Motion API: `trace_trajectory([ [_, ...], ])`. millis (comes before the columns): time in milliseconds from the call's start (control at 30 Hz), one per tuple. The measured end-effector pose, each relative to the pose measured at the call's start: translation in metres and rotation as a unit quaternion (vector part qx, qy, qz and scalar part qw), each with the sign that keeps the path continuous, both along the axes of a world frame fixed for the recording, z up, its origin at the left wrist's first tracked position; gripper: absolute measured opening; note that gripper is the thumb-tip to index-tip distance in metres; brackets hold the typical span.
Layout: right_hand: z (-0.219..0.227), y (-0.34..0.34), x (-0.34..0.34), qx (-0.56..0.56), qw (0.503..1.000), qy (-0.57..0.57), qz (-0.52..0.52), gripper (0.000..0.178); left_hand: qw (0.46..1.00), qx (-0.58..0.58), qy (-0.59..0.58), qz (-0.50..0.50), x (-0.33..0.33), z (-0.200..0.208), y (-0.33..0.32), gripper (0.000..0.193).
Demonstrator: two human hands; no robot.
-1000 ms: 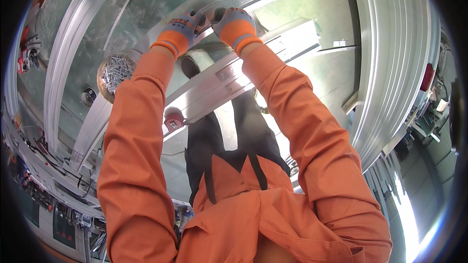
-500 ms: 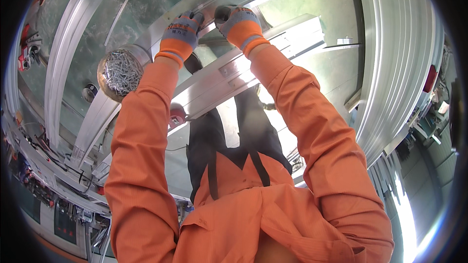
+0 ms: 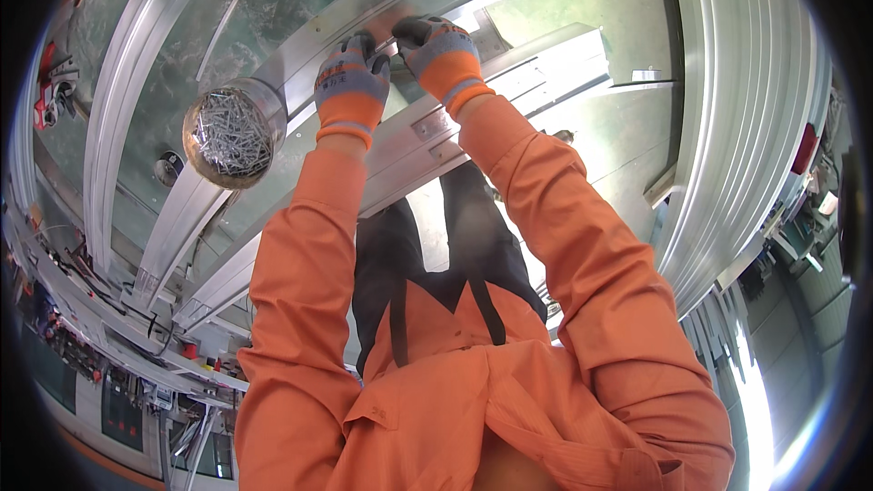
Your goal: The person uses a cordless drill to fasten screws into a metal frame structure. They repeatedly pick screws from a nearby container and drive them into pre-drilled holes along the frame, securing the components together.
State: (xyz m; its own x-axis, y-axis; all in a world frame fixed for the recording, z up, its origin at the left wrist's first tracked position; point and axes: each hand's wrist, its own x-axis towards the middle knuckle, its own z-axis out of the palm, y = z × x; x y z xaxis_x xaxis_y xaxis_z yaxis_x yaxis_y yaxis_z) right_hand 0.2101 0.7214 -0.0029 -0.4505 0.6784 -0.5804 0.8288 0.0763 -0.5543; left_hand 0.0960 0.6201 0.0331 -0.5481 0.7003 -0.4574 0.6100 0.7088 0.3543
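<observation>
Both my hands wear grey and orange gloves with dark fingertips. My left hand is at the near edge of a long silvery metal profile, its fingers curled together. Close by on its right, my right hand is closed too, thumb and fingers bunched against the same profile. Whatever small thing either hand pinches is hidden by the gloves. Left of my left hand stands a round clear container full of loose silvery screws or nails. A second profile crosses below my wrists, with a rectangular cut-out or plate on it.
Long pale profiles lie stacked along the right side. Another long profile runs down the left. A small dark-rimmed round object is beside the container. Red tools lie at the far left. My legs stand behind the lower profile.
My left hand has shifted right and slightly down, nearer my right hand. The right hand has moved slightly left. More of the screw container is uncovered.
</observation>
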Motion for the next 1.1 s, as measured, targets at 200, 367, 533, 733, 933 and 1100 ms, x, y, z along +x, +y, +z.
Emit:
trace_trajectory([
  [200, -0.015, 0.005, 0.0, -0.032, 0.999, -0.012, -0.015, 0.03, 0.991, -0.049, -0.074, 0.103, 0.003, 0.004, 0.021, 0.033],
  [367, -0.01, 0.001, -0.005, 0.0, 0.999, -0.047, -0.016, 0.027, 0.904, 0.11, -0.249, 0.331, 0.005, -0.026, 0.007, 0.03],
  [533, 0.002, 0.004, -0.007, -0.028, 0.999, -0.015, -0.025, 0.025, 0.666, 0.141, -0.502, 0.534, -0.007, -0.032, 0.002, 0.021],
  [733, 0.011, 0.004, -0.008, 0.006, 0.998, -0.05, -0.027, 0.029, 0.77, 0.099, -0.436, 0.455, -0.018, -0.003, 0.009, 0.02],
  [933, 0.023, -0.008, 0.0, 0.007, 0.999, -0.038, 0.01, 0.032, 0.935, 0.045, -0.259, 0.237, -0.015, -0.015, -0.008, 0.031],
  [1100, 0.021, -0.006, -0.009, 0.015, 0.99, -0.086, 0.11, 0.035, 0.945, 0.004, -0.255, 0.203, -0.012, -0.018, 0.0, 0.037],
])
